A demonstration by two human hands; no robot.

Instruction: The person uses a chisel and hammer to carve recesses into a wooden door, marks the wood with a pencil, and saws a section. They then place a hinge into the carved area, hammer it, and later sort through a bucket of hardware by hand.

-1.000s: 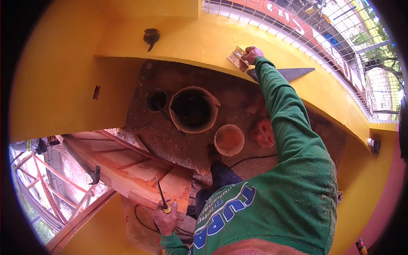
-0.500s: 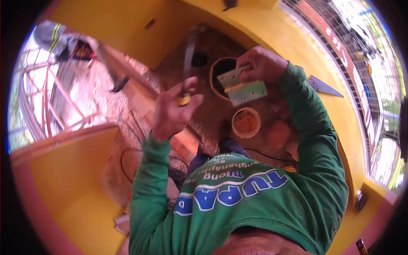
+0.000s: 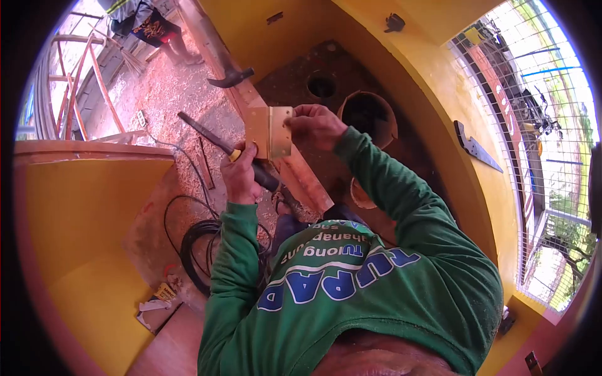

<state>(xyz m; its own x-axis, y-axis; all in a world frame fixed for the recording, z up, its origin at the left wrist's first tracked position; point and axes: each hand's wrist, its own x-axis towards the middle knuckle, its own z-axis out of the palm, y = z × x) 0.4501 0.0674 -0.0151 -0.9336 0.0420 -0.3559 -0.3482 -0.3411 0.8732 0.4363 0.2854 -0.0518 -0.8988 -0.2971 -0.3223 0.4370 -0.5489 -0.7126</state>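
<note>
My left hand [image 3: 239, 178] is closed around a chisel [image 3: 207, 133] with a yellow collar and a dark handle, its blade pointing up and left. A brass-coloured butt hinge [image 3: 280, 133] with screw holes is pinched at its right edge by my right hand [image 3: 316, 127]. The hinge is partly unfolded, and its lower left part meets or overlaps the left thumb. Behind it runs a long wooden beam [image 3: 307, 188], on which a claw hammer [image 3: 232, 78] lies.
A bucket [image 3: 392, 119] stands right of the beam, with another container [image 3: 360, 194] partly behind my right arm. A handsaw [image 3: 476, 153] lies on the yellow ledge. Coiled black cable [image 3: 191, 247] and wood shavings [image 3: 166, 100] cover the left floor. A person [image 3: 157, 28] stands at upper left.
My right hand has brought the hinge left and down, beside my left hand. The chisel has swung from upright to slanting up-left. The view has shifted, showing more of the hammer and the cable.
</note>
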